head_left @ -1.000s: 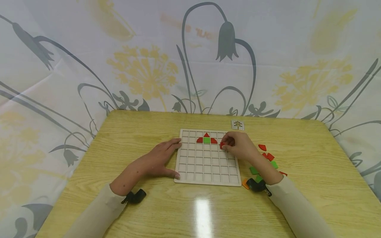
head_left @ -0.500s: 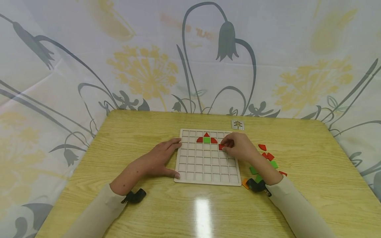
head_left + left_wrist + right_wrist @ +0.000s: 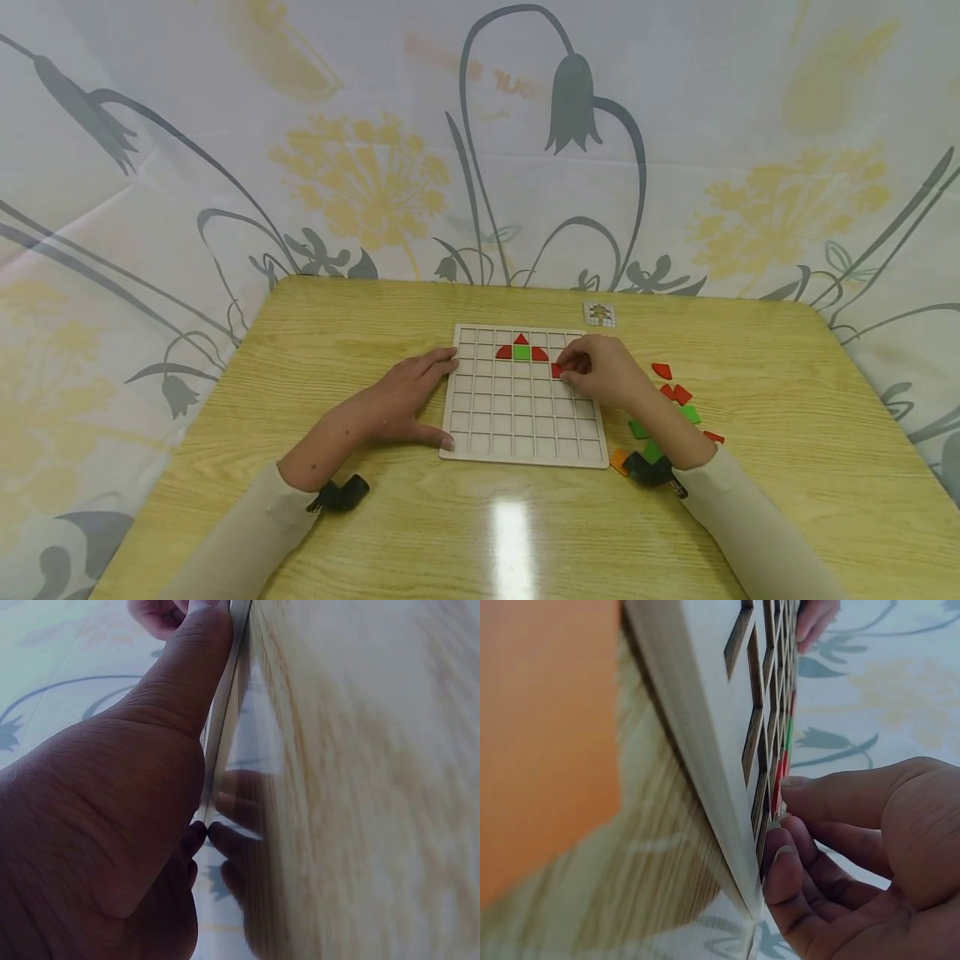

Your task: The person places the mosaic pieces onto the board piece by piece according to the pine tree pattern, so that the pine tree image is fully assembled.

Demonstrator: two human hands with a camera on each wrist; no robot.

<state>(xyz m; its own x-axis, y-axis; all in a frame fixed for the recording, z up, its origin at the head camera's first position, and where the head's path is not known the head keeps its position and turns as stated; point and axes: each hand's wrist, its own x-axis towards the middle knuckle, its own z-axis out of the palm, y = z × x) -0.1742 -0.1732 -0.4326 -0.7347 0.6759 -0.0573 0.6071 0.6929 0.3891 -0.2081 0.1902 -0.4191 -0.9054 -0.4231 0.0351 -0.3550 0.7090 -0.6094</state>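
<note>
A pale wooden grid board (image 3: 487,421) lies on the table. Near its top, a red triangle tile (image 3: 521,339) sits above a green square tile (image 3: 521,352), with a red rounded tile (image 3: 505,353) on the left and another red rounded tile (image 3: 539,354) on the right. My right hand (image 3: 603,368) pinches a small red tile (image 3: 557,371) at the board's right side, partly hidden by the fingertips; its full shape cannot be seen. My left hand (image 3: 397,406) rests along the board's left edge, fingers extended and thumb at the near corner.
Right of the board lie several loose tiles, among them a red tile (image 3: 662,371), a green tile (image 3: 690,413) and an orange tile (image 3: 619,462), partly under my right forearm. A small pattern card (image 3: 599,314) lies behind the board. A printed cloth (image 3: 510,200) hangs behind the table (image 3: 360,317).
The red tile in my right hand has shifted slightly left and towards me over the board, then stayed there. My left hand has kept its place.
</note>
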